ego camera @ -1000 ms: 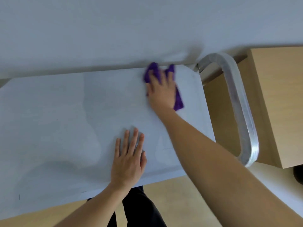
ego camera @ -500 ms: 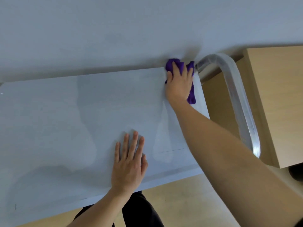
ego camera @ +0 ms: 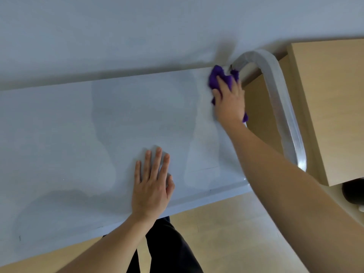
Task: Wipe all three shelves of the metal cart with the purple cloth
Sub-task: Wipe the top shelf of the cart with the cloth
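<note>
**Wiping the far right corner of the top shelf**

Head view: the right hand (ego camera: 229,101) is pressing the bunched purple cloth (ego camera: 215,77) onto the pale grey flat top shelf of the metal cart (ego camera: 78,134), at its far right corner. That corner is just beside the foot of the curved silver metal handle (ego camera: 275,95).

The right fingers (ego camera: 222,82) are lying close together and stretched over the cloth, pressing it down rather than pinching it, as far as this angle is showing. Purple folds are bulging out past the fingertips, beside the thumb and under the heel of the hand at the shelf's right edge.

The left hand (ego camera: 151,186) is resting flat near the front edge, its fingers (ego camera: 155,162) straight and slightly spread, holding nothing and probably steadying the cart.

To do this step well, the palm should probably be bearing down evenly while the cloth is working right into the corner and along the right edge. The lower shelves are not showing here, so they are probably waiting their turn.
</note>
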Tool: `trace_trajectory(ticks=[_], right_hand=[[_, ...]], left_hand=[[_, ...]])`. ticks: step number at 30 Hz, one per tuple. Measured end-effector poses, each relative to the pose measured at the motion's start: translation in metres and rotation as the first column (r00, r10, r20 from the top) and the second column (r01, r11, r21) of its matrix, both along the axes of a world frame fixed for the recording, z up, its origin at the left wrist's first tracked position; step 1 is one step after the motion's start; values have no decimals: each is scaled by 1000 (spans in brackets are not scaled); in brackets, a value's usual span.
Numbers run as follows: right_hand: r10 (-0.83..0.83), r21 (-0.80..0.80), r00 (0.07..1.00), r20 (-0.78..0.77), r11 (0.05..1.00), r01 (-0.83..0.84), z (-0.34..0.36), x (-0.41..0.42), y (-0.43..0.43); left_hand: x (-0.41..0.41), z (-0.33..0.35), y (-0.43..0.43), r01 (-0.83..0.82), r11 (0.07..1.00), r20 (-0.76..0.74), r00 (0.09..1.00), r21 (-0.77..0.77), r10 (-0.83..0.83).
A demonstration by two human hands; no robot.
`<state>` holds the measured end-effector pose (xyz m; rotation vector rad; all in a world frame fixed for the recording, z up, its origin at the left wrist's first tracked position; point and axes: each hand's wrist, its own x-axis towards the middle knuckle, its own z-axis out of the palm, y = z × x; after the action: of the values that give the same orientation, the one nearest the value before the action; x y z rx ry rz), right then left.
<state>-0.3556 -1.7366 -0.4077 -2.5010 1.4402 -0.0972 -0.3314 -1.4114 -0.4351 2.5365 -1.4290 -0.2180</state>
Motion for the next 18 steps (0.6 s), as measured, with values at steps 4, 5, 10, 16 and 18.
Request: trace_trajectory(ticks=[4, 5, 10, 16, 18], right_hand=[[-79, 4, 997, -15, 997, 79, 3, -16, 16], [-72, -10, 997, -22, 997, 72, 2, -12, 30], [349, -39, 931, 102, 937, -347, -4, 14, 128], [364, -51, 926, 101, 931, -360, -2, -31, 99], [199, 9, 979, 55, 980, -199, 0, -65, 86]], left_hand=[[0, 1, -1, -8, 1000, 8, 1000, 5, 8], [0, 1, -2, -9, 1000, 10, 1000, 5, 9], [0, 0, 1, -11, 1000, 19, 1000, 21, 11], [-3, -1, -2, -16, 1000, 1, 1000, 20, 16], [-4, -2, -2, -10, 1000, 7, 1000, 23, 10]])
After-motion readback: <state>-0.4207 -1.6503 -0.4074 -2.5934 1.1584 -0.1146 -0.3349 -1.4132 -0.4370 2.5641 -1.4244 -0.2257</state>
